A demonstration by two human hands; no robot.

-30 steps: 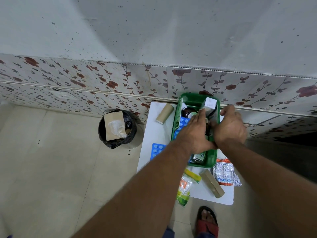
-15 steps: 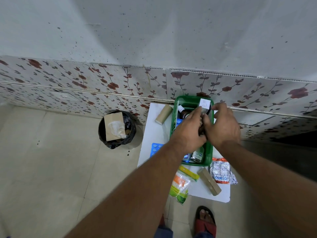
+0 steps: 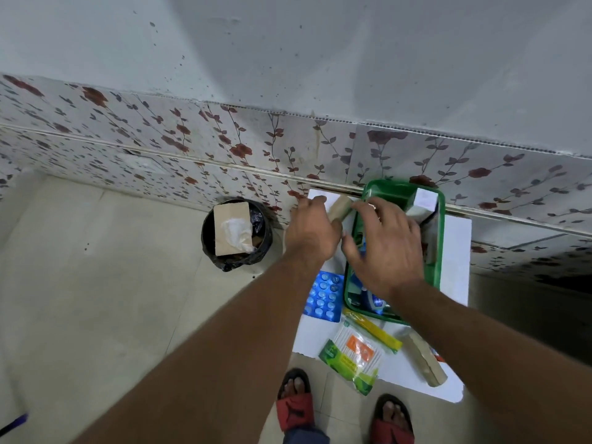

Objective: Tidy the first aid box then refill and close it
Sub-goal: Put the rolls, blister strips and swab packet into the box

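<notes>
The left hand point(image 3: 312, 230), which was working inside the green first aid box point(image 3: 439, 238) a moment ago, is now closing around the tan bandage roll point(image 3: 339, 207) on the white worktop point(image 3: 455, 251) just left of the box. The right hand point(image 3: 384, 248) is hovering spread over the box, so refilling is seemingly continuing.

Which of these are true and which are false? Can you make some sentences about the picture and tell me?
1. The green box sits on a white table. True.
2. The left hand reaches over a beige roll beside the box. True.
3. The black bin stands on the table. False: it stands on the floor, left of the table.
4. The blue pill sheet lies inside the box. False: it lies on the table, just left of the box.
5. A packet of cotton swabs lies at the table's near edge. True.
</notes>
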